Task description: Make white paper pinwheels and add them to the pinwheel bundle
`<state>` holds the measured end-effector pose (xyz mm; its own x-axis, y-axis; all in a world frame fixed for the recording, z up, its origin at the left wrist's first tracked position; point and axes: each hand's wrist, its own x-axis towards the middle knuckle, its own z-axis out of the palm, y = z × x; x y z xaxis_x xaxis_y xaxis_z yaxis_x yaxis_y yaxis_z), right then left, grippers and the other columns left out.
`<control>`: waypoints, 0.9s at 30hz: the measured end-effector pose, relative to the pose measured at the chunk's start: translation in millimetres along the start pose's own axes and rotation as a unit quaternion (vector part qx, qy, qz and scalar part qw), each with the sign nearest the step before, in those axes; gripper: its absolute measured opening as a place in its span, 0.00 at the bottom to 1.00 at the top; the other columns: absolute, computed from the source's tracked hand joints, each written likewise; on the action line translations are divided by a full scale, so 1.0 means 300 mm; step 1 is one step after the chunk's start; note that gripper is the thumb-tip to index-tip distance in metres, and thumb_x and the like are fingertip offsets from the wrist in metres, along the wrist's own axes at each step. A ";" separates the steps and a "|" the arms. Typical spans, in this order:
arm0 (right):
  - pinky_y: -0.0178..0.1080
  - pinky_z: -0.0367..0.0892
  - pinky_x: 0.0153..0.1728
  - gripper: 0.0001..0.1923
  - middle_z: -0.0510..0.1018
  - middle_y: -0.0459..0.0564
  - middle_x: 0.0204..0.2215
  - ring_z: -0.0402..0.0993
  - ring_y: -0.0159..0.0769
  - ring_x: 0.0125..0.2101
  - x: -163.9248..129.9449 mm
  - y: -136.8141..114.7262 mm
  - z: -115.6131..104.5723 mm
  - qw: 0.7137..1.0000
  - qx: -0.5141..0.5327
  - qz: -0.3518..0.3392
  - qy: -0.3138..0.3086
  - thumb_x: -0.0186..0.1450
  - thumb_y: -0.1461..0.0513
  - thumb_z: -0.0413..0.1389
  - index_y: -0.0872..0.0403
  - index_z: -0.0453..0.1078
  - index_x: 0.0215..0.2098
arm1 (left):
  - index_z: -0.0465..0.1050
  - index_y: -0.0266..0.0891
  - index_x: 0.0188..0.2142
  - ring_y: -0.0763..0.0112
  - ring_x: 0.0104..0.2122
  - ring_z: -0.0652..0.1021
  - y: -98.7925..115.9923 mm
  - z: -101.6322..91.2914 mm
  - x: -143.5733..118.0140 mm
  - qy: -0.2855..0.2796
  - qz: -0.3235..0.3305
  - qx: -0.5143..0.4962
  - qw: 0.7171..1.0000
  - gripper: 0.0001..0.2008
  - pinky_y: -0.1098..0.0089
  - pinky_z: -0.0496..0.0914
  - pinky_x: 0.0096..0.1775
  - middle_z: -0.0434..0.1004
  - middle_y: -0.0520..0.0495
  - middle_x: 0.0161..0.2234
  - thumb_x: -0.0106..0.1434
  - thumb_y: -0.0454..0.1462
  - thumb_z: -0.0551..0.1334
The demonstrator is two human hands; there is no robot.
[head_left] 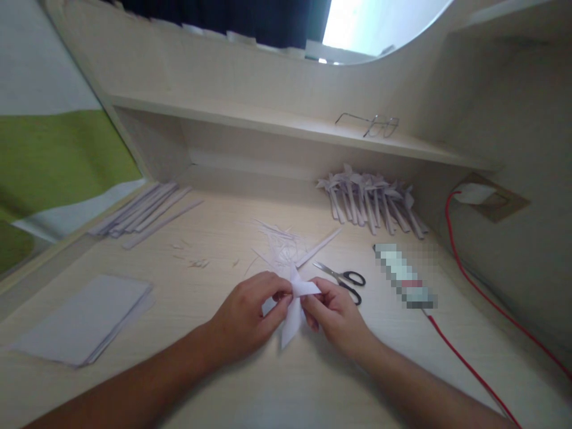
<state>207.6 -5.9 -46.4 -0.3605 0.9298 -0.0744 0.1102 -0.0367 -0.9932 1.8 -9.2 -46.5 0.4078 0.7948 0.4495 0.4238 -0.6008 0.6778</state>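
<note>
Folded paper pinwheel (297, 289), white, is in both hands above the desk (214, 393) in the head view. Directly beyond it lies a tangle of thin paper strips (282, 245), with one paper stick (320, 246) slanting away on its right. The scissors (340, 276), black-handled, lie blades parted just beyond the right hand (337, 313), close to its knuckles. Further right are a pixelated object (404, 277) and a red cable (473, 368); behind them, a row of finished pinwheels (369, 196) rests on the desk below the shelf (268, 122), which carries glasses (383, 125). On the left are rolled paper sticks (145, 210), small scraps (199, 263) and a paper stack (87, 322).

The pinwheel sits between the two sets of fingers: those of the left hand (252, 310) pinch its left side near the middle, thumb against forefinger, while the right thumb and forefinger pinch it by the right-hand blade. One blade points up toward the strips, another down toward the wearer.
</note>
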 end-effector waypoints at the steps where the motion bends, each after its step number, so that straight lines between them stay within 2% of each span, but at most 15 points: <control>1: 0.33 0.54 0.22 0.14 0.67 0.39 0.18 0.59 0.27 0.19 -0.001 0.003 0.001 1.000 0.000 -0.001 0.001 0.68 0.54 0.59 0.54 0.67 0.30 | 0.77 0.38 0.42 0.69 0.34 0.76 0.000 0.002 0.000 0.002 0.001 -0.001 1.000 0.07 0.68 0.69 0.39 0.79 0.48 0.34 0.70 0.32 0.60; 4: 0.33 0.55 0.23 0.15 0.67 0.39 0.18 0.60 0.27 0.20 -0.003 0.015 0.006 1.000 0.002 -0.005 -0.004 0.69 0.53 0.58 0.54 0.67 0.30 | 0.78 0.37 0.42 0.68 0.35 0.76 0.006 0.007 0.002 0.004 0.006 -0.017 1.000 0.07 0.67 0.68 0.40 0.79 0.46 0.34 0.69 0.32 0.60; 9: 0.32 0.54 0.21 0.16 0.68 0.39 0.16 0.60 0.27 0.18 0.016 0.011 -0.011 1.000 0.026 -0.012 -0.004 0.66 0.51 0.62 0.55 0.70 0.30 | 0.81 0.38 0.39 0.67 0.34 0.75 0.013 0.004 0.014 0.017 -0.035 -0.111 0.993 0.07 0.67 0.67 0.41 0.80 0.46 0.33 0.65 0.32 0.63; 13: 0.31 0.58 0.21 0.17 0.70 0.40 0.16 0.62 0.27 0.17 0.053 -0.045 -0.067 0.998 0.048 -0.029 0.023 0.60 0.50 0.68 0.55 0.72 0.30 | 0.81 0.36 0.38 0.66 0.34 0.77 0.002 -0.023 0.045 0.049 -0.059 -0.178 0.981 0.08 0.68 0.68 0.37 0.81 0.45 0.33 0.67 0.37 0.64; 16: 0.30 0.64 0.24 0.19 0.74 0.43 0.23 0.68 0.28 0.23 0.050 -0.100 -0.084 0.994 0.088 -0.033 0.054 0.61 0.47 0.65 0.54 0.71 0.31 | 0.82 0.35 0.38 0.63 0.35 0.79 0.011 -0.058 0.068 0.057 -0.060 -0.245 0.966 0.14 0.68 0.70 0.38 0.82 0.43 0.34 0.68 0.45 0.64; 20: 0.38 0.74 0.27 0.24 0.77 0.51 0.32 0.76 0.38 0.31 -0.023 -0.165 -0.024 0.989 0.145 -0.008 -0.023 0.61 0.43 0.62 0.56 0.74 0.37 | 0.83 0.35 0.38 0.62 0.35 0.80 0.065 -0.082 0.052 0.038 -0.060 -0.304 0.950 0.19 0.68 0.71 0.37 0.82 0.43 0.32 0.67 0.50 0.66; 23: 0.37 0.73 0.27 0.21 0.76 0.48 0.29 0.73 0.34 0.27 -0.086 -0.196 0.032 0.984 0.170 -0.010 -0.051 0.59 0.47 0.65 0.56 0.74 0.37 | 0.84 0.35 0.38 0.63 0.33 0.79 0.115 -0.070 0.015 0.019 -0.067 -0.332 0.941 0.21 0.68 0.70 0.35 0.82 0.43 0.32 0.65 0.52 0.68; 27: 0.34 0.68 0.24 0.18 0.72 0.43 0.24 0.67 0.28 0.21 -0.132 -0.204 0.070 0.984 0.171 -0.024 -0.039 0.58 0.51 0.66 0.57 0.74 0.35 | 0.84 0.35 0.39 0.65 0.30 0.78 0.172 -0.041 -0.027 0.003 -0.075 -0.349 0.934 0.22 0.69 0.69 0.32 0.81 0.43 0.31 0.64 0.53 0.68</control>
<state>195.7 -48.0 15.5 -0.4291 0.9030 -0.0204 -0.2220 -0.1273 -0.9667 10.3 -45.6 -7.9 0.3811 0.8671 0.3208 -0.1563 -0.2816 0.9467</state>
